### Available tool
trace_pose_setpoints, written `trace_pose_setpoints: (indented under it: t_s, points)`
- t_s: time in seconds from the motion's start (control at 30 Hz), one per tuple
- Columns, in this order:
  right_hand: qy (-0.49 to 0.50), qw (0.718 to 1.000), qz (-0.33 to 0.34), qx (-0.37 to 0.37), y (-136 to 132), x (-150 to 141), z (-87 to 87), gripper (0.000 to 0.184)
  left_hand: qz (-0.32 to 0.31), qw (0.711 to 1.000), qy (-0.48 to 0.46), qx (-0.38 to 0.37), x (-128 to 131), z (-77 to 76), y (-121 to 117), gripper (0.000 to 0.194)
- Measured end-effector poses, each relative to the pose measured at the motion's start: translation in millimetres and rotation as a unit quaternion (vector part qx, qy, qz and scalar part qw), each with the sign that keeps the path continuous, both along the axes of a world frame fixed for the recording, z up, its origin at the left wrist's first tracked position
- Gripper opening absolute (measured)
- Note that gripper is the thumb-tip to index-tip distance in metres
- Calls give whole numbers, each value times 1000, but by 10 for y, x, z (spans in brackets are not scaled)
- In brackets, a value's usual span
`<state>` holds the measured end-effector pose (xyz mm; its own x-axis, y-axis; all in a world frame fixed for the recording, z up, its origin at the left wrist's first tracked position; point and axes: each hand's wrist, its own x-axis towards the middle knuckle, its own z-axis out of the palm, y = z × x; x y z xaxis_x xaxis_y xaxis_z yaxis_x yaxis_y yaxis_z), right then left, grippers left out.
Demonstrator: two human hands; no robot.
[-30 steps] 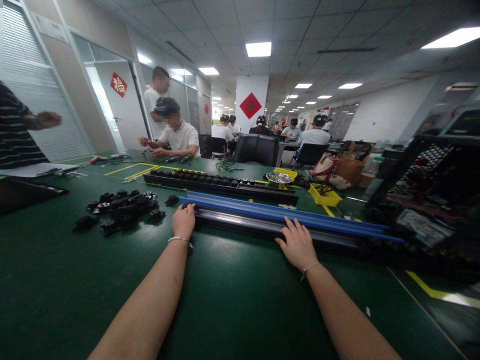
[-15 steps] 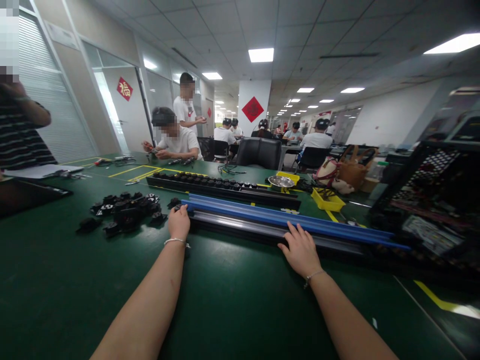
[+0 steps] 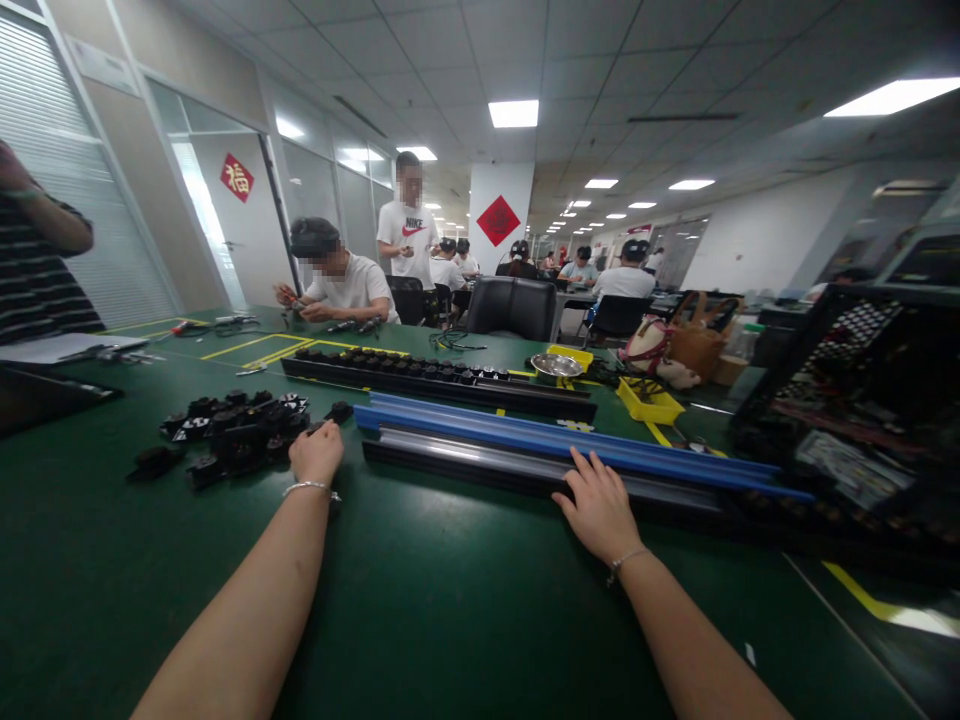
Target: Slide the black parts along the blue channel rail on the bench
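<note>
My left hand point(image 3: 316, 455) is beside the right edge of a pile of small black parts point(image 3: 244, 435), fingers curled in. Whatever its fingertips hold, if anything, is hidden. A single black part point(image 3: 340, 411) lies just beyond it. My right hand point(image 3: 598, 503) rests with spread fingers on a long black channel point(image 3: 465, 457) that has a shiny inner face. Right behind that channel runs a long blue channel point(image 3: 480, 425), near the right fingertips.
Farther back lies another black channel point(image 3: 555, 400) with a row of black parts in it. Behind are a metal bowl point(image 3: 556, 365) and a yellow tray point(image 3: 649, 402). An open-sided dark case point(image 3: 847, 400) stands at the right. A person point(image 3: 349, 285) sits across the green table point(image 3: 450, 620).
My left hand has moved left from the end of the black channel to the pile. My right hand stays on the channel. The standing person behind has turned and moved right.
</note>
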<state>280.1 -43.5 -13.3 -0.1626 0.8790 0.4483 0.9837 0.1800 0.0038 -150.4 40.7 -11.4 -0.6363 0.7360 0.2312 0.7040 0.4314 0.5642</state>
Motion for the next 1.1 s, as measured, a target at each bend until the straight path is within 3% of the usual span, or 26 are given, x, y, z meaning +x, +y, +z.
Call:
trace_pose_setpoints:
  t_s: [0.13, 0.33, 0.47, 0.53, 0.67, 0.83, 0.93, 1.0, 1.03, 1.1]
  points:
    - [-5, 1000, -3, 4, 3, 1, -9, 22, 36, 998, -20, -37, -74, 19, -41, 47]
    - [1, 1000, 2, 8, 4, 20, -10, 22, 51, 998, -7, -39, 10, -1, -86, 45]
    - [12, 1000, 3, 0, -11, 0, -2, 24, 68, 997, 29, 17, 180, 86, -135, 44]
    - [21, 1000, 8, -6, -11, -13, 13, 25, 22, 991, 103, 85, 381, 152, -167, 44]
    - [67, 998, -6, 4, 26, 101, 104, 30, -189, 940, 238, 155, 955, 194, -245, 47]
    - [145, 965, -203, 84, -36, 734, 233, 46, -365, 884, 278, 94, 1467, 72, -366, 49]
    - [211, 902, -360, 114, -181, 1229, 214, 61, -402, 874, 272, 40, 1527, 38, -407, 48]
    - [251, 861, -423, 128, -264, 1496, 168, 68, -405, 873, 270, 28, 1515, 43, -411, 48]
    - [261, 856, -431, 119, -290, 1596, 143, 72, -405, 873, 271, 28, 1507, 49, -410, 49]
    - [263, 875, -401, 61, -307, 1717, 99, 74, -405, 873, 272, 27, 1495, 61, -405, 49]
